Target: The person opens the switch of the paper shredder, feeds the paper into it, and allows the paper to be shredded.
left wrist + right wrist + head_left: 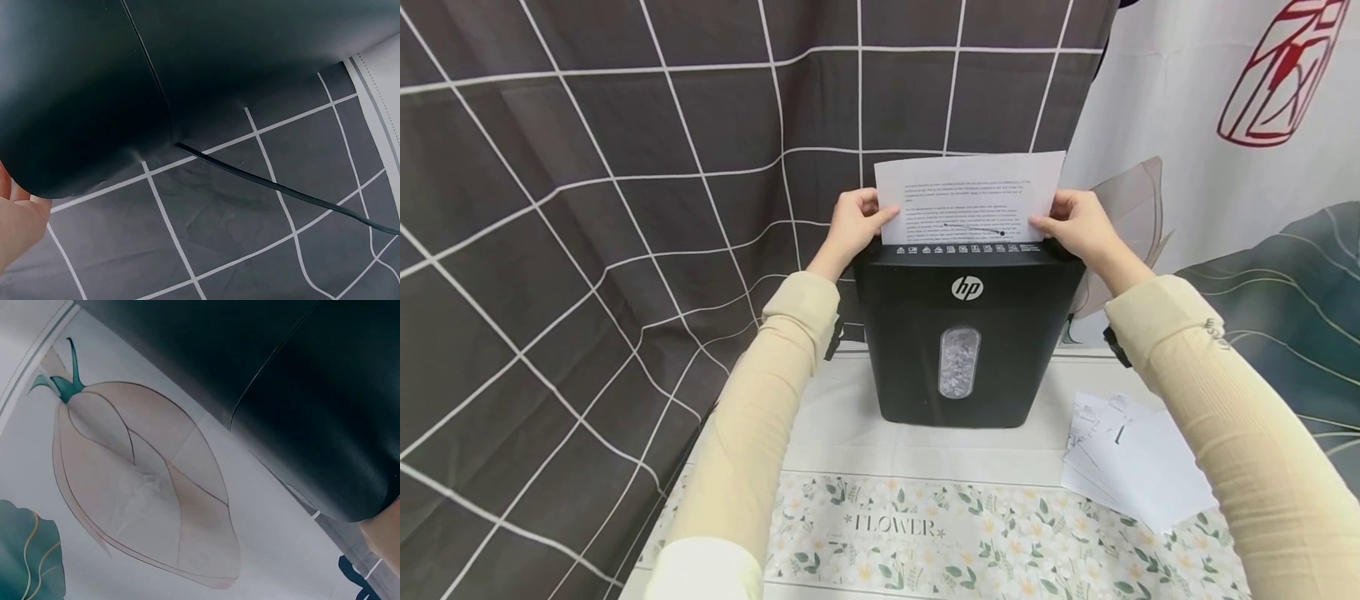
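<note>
Paper (966,196) stands at the top of the black shredder (906,342), near the bench (842,408)'s back edge. Left grip (853,221) and right grip (1081,223) pinch the paper's sides, maybe to hold it straight.

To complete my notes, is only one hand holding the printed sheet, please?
No, the left hand and the right hand each pinch a side edge of the printed sheet.

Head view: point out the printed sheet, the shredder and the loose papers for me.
Printed sheet (967,197): head view, middle of its printed face.
Shredder (967,313): head view, on its black front.
Loose papers (1150,471): head view, blank part of a white page.
</note>
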Action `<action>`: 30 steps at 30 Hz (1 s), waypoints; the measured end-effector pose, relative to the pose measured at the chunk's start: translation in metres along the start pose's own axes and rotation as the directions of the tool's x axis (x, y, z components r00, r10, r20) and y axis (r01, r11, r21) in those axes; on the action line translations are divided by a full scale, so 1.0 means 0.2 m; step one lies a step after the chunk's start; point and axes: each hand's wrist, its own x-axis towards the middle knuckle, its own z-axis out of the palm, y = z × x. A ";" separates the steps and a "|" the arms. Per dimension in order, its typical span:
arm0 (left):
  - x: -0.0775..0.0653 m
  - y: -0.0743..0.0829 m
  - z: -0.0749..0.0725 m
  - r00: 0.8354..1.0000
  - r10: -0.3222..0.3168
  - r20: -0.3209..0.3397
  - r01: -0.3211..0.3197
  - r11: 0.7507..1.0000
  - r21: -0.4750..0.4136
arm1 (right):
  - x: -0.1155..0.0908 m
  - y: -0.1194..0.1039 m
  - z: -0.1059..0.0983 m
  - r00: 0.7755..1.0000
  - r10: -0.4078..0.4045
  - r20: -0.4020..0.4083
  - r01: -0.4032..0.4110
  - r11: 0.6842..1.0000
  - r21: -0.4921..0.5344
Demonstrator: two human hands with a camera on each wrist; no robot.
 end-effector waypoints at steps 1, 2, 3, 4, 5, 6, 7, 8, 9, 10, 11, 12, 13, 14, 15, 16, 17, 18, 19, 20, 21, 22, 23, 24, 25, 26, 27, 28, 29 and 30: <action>0.00 0.00 0.00 1.000 -0.001 0.001 0.001 1.000 0.011 | 0.00 0.00 0.00 1.000 0.004 -0.001 -0.004 1.000 -0.005; 0.00 0.00 0.00 1.000 -0.001 0.000 0.001 1.000 0.023 | 0.00 -0.01 0.00 1.000 0.006 -0.002 -0.006 1.000 -0.009; 0.01 0.01 0.00 1.000 0.000 0.001 0.000 0.999 0.032 | 0.00 -0.01 0.00 1.000 0.006 -0.002 -0.006 1.000 -0.012; 0.01 0.01 0.00 1.000 0.003 0.001 -0.003 0.999 0.041 | 0.01 -0.01 0.00 1.000 0.008 -0.003 -0.008 1.000 -0.013; 0.01 0.01 0.00 1.000 0.004 0.002 -0.004 0.999 0.050 | 0.01 -0.01 0.00 1.000 0.011 -0.002 -0.011 1.000 -0.010; 0.01 0.01 0.00 1.000 0.004 0.002 -0.004 0.998 0.059 | 0.01 -0.01 -0.01 1.000 0.012 -0.001 -0.012 1.000 -0.007; 0.01 0.01 0.00 1.000 0.001 0.001 -0.001 0.998 0.067 | 0.01 -0.01 -0.01 1.000 0.011 -0.002 -0.011 1.000 0.002; 0.01 0.01 0.00 1.000 -0.004 0.000 0.004 0.997 0.077 | 0.01 -0.01 -0.01 1.000 0.006 -0.006 -0.006 1.000 0.016; 0.01 0.01 0.00 1.000 -0.008 0.000 0.008 0.996 0.088 | 0.01 -0.02 -0.01 1.000 0.001 -0.009 -0.001 0.999 0.037; 0.01 0.01 0.00 1.000 -0.012 0.001 0.012 0.995 0.097 | 0.01 -0.02 -0.01 1.000 -0.004 -0.015 0.005 0.998 0.065; 0.01 0.01 0.01 1.000 -0.017 0.003 0.016 0.995 0.101 | 0.01 -0.02 0.00 1.000 -0.009 -0.023 0.012 0.995 0.095; 0.01 0.00 0.01 1.000 -0.020 0.004 0.020 0.995 0.097 | 0.01 -0.02 0.00 0.999 -0.017 -0.035 0.021 0.992 0.126; 0.00 0.00 0.01 1.000 -0.023 0.006 0.022 0.996 0.089 | 0.01 -0.02 0.00 0.999 -0.024 -0.047 0.032 0.987 0.160; 0.00 0.00 0.01 1.000 -0.020 0.010 0.019 0.997 0.074 | 0.01 -0.02 0.01 0.998 -0.031 -0.060 0.043 0.979 0.198; 0.00 0.00 0.01 1.000 -0.015 0.013 0.015 0.998 0.056 | 0.01 -0.03 0.01 0.997 -0.036 -0.070 0.052 0.972 0.229; 0.00 0.00 0.02 1.000 -0.009 0.015 0.009 0.999 0.038 | 0.02 -0.03 0.02 0.996 -0.042 -0.081 0.061 0.966 0.253; 0.00 0.00 0.02 1.000 -0.002 0.016 0.002 1.000 0.019 | 0.02 -0.03 0.02 0.995 -0.047 -0.089 0.070 0.960 0.270; 0.00 0.01 0.02 1.000 0.005 0.017 -0.005 1.000 0.003 | 0.02 -0.03 0.02 0.994 -0.052 -0.097 0.078 0.956 0.283; 0.00 0.01 0.02 1.000 0.011 0.017 -0.011 1.000 -0.005 | 0.02 -0.03 0.03 0.993 -0.057 -0.102 0.084 0.953 0.292; 0.00 0.01 0.02 1.000 0.017 0.017 -0.016 1.000 -0.012 | 0.02 -0.02 0.03 0.993 -0.058 -0.104 0.087 0.950 0.301; 0.00 0.01 0.03 1.000 0.018 0.015 -0.018 1.000 -0.015 | 0.02 -0.02 0.03 0.993 -0.059 -0.104 0.088 0.950 0.299; 0.00 0.02 0.03 1.000 0.020 0.014 -0.020 1.000 -0.018 | 0.02 -0.02 0.03 0.993 -0.059 -0.103 0.088 0.949 0.302; 0.00 0.02 0.03 1.000 0.020 0.012 -0.020 1.000 -0.024 | 0.01 -0.02 0.03 0.993 -0.057 -0.102 0.086 0.948 0.306; -0.01 0.02 0.03 1.000 0.020 0.010 -0.019 0.999 -0.026 | 0.01 -0.02 0.03 0.993 -0.057 -0.101 0.085 0.948 0.306; -0.01 0.03 0.03 1.000 0.020 0.009 -0.020 0.999 -0.029 | 0.01 -0.02 0.03 0.993 -0.057 -0.099 0.085 0.946 0.312; -0.01 0.03 0.03 1.000 0.022 0.006 -0.022 0.999 -0.034 | 0.01 -0.01 0.03 0.994 -0.055 -0.097 0.084 0.945 0.317; -0.01 0.02 0.03 1.000 0.027 0.004 -0.027 0.999 -0.035 | 0.01 -0.01 0.03 0.994 -0.056 -0.095 0.084 0.944 0.319; -0.01 0.02 0.03 0.999 0.033 0.000 -0.033 0.999 -0.033 | 0.01 -0.01 0.03 0.994 -0.058 -0.095 0.086 0.943 0.320; -0.01 0.02 0.04 0.999 0.041 -0.002 -0.041 0.999 -0.032 | 0.01 -0.01 0.03 0.994 -0.059 -0.094 0.086 0.946 0.314; -0.01 0.02 0.04 0.999 0.049 -0.004 -0.050 0.998 -0.031 | 0.01 -0.01 0.03 0.994 -0.060 -0.092 0.085 0.948 0.307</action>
